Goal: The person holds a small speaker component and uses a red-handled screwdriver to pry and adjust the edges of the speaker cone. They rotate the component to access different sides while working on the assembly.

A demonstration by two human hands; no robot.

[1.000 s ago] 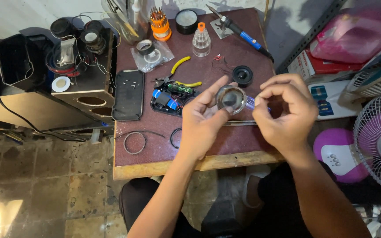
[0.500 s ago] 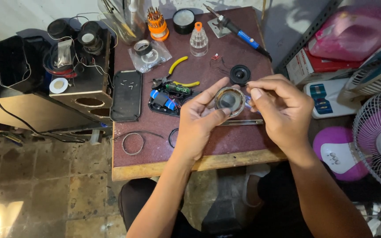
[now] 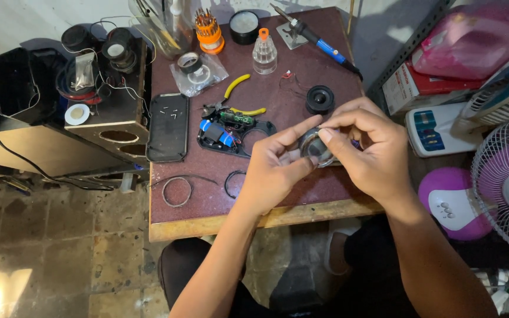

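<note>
While our left hand (image 3: pixel 275 168) and right hand (image 3: pixel 366 147) clamped together on the small round speaker (image 3: pixel 315 147), it sat above the table (image 3: pixel 219 206) near its front edge; bare tabletop lay left.

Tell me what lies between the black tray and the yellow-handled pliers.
Head view: bare table between black tray and yellow-handled pliers; a plastic bag of tape rolls sits just above.

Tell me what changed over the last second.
The right hand closed in over the small round speaker, its fingertips now on the rim. The left hand holds the speaker as before. The open circuit housing, yellow-handled pliers and soldering iron lie unmoved.
</note>
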